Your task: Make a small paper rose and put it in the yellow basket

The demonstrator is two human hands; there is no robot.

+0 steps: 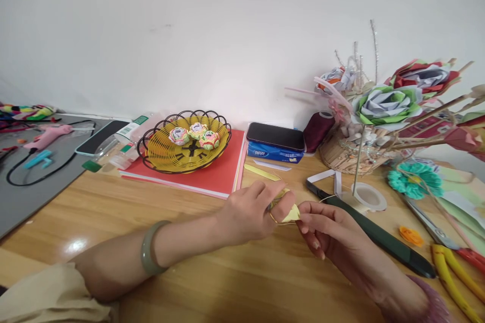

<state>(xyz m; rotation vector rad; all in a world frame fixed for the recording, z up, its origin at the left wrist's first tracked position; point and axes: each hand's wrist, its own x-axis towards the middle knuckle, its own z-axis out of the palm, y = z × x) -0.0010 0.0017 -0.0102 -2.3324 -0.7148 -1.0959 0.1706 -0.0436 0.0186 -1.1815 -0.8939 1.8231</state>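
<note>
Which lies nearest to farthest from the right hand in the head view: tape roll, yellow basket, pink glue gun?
1. tape roll, just right of the right hand pinching yellow paper.
2. yellow basket, back left.
3. pink glue gun, far left.

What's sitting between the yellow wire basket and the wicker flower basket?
In the head view, a black phone atop a blue tissue pack, then a maroon thread spool.
</note>
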